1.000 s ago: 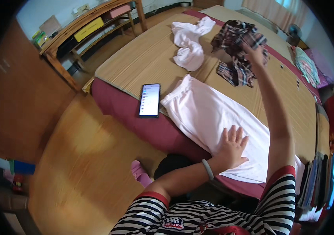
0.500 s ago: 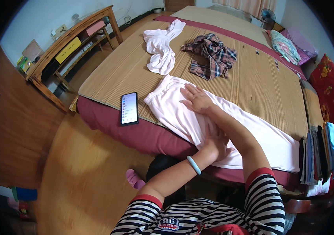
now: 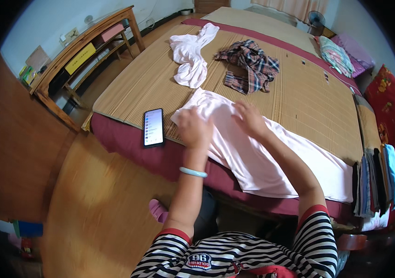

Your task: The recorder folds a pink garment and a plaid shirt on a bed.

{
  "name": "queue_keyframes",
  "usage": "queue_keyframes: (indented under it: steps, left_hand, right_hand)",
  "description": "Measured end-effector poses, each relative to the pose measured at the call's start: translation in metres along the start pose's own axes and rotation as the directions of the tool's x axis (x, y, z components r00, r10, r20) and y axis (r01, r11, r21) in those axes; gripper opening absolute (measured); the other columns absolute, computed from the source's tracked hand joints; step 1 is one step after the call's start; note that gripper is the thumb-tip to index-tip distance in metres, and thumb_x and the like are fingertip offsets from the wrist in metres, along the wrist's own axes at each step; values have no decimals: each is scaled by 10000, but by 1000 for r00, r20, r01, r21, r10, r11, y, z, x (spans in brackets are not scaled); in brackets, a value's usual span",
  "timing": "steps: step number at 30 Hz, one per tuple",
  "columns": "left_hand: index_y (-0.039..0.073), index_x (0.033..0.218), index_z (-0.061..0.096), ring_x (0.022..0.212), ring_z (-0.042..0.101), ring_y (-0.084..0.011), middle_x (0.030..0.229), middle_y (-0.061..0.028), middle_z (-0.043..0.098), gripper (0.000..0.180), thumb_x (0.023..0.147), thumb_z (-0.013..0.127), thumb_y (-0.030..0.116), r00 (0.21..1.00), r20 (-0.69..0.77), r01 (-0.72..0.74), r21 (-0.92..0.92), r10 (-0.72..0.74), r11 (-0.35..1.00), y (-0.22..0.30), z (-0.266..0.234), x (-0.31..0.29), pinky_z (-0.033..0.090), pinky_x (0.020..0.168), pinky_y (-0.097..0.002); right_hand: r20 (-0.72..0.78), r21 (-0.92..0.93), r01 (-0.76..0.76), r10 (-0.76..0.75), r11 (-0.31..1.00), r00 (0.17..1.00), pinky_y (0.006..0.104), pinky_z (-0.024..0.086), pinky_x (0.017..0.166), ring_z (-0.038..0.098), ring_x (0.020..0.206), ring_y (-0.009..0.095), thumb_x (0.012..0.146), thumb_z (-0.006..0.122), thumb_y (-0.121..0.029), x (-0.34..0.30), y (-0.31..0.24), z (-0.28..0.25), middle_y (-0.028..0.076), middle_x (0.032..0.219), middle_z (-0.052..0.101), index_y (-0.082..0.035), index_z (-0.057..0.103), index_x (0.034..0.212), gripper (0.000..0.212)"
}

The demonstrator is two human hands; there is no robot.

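A pair of pale pink trousers (image 3: 253, 153) lies spread along the near edge of the bed, its waistband end toward the phone. Over that waistband end hovers my left hand (image 3: 195, 130), blurred, thumb and fingers apart, with nothing visible in it. Above the upper middle of the cloth is my right hand (image 3: 250, 122), its fingers spread and holding nothing. Whether either hand touches the fabric is hard to tell. Beyond lie a crumpled pale pink garment (image 3: 190, 58) and a dark plaid shirt (image 3: 253, 67).
A phone (image 3: 153, 127) with a lit screen rests at the bed's edge, left of the trousers. Several folded garments (image 3: 376, 180) stand in a row at the right. The bed carries a bamboo mat (image 3: 137, 88). Pillows (image 3: 335, 55) and a fan (image 3: 316, 19) are at the far right.
My left hand has lifted off the lower part of the trousers and swung left to the waistband end. My right hand has shifted slightly right and risen. The trousers' near edge looks flatter.
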State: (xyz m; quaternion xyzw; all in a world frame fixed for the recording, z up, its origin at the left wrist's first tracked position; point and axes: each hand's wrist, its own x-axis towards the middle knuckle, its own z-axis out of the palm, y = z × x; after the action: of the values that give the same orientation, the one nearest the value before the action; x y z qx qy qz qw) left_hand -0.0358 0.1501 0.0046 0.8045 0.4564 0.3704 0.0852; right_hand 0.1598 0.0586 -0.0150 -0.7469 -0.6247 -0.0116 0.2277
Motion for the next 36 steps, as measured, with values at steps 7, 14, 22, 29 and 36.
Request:
queue_keyframes:
  steps: [7,14,22,29,36]
  left_hand:
    - [9,1330,553,1158,569,-432,1251,-262,538,539,818,695,100,957,145,240,87,-251,967,-63,10,17,483,990,-450]
    - [36,1293,582,1163,563,-430,1245,-244,546,500,798,581,-34,978,52,204,7,-204,979,-52,-10,11,474,989,-469]
    - [105,1475,454,1440,311,-419,1545,-200,383,708,877,702,394,838,290,-476,-24,462,879,51,38,-46,229,1169,-585]
    - [164,1591,272,1542,83,-392,1669,-169,159,850,940,459,677,658,726,-366,76,201,927,63,32,-60,56,1210,-599]
    - [161,1600,250,1535,43,-439,1672,-190,122,881,921,502,662,722,692,-227,208,21,952,36,27,-38,12,1201,-626]
  right_hand:
    - [115,-36,46,-41,998,993,559,224,1199,316,1470,353,970,593,-362,-107,-20,-27,196,1538,391,-63,478,1449,577]
    - [-34,-147,-515,516,845,856,588,265,1154,395,1397,382,949,596,-348,-195,65,-82,209,1476,438,-38,467,1441,595]
    - [-37,-187,-398,398,898,917,560,206,1200,294,1486,353,973,562,-467,-218,43,-60,206,1562,371,-89,437,1494,655]
    - [-115,-235,-542,530,807,840,528,206,1205,314,1477,336,990,500,-499,-263,98,-79,185,1571,374,-112,456,1493,637]
    - [-465,-312,-915,799,254,380,599,250,1158,354,1448,362,965,475,-549,-369,187,-127,190,1538,423,-73,462,1470,694]
